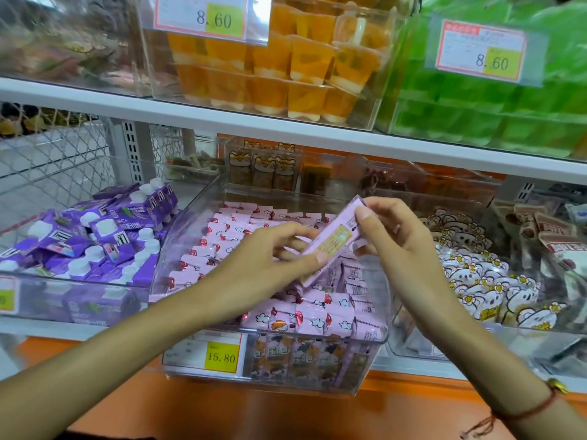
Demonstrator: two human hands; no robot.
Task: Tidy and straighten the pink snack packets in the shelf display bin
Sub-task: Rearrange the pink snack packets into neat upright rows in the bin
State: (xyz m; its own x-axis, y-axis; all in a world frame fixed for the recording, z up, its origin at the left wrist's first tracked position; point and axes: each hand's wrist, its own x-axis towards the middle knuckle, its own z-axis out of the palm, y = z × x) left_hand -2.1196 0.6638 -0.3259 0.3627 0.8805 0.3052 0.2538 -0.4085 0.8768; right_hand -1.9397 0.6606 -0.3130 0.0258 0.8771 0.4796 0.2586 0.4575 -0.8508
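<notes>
A clear plastic display bin (178,249) on the lower shelf holds several pink snack packets (305,319), some in rows at the back, others lying askew at the front. Both hands hold one long pink packet (333,239) tilted above the bin, its printed back facing me. My left hand (273,252) grips its lower end between thumb and fingers. My right hand (390,230) pinches its upper end, thumb on the face.
Purple drink cartons (104,236) fill the bin to the left; white cartoon packets (482,281) fill the one to the right. A yellow 15.80 price tag (221,357) hangs on the bin front. Orange jelly cups (286,74) and green ones (492,115) sit on the shelf above.
</notes>
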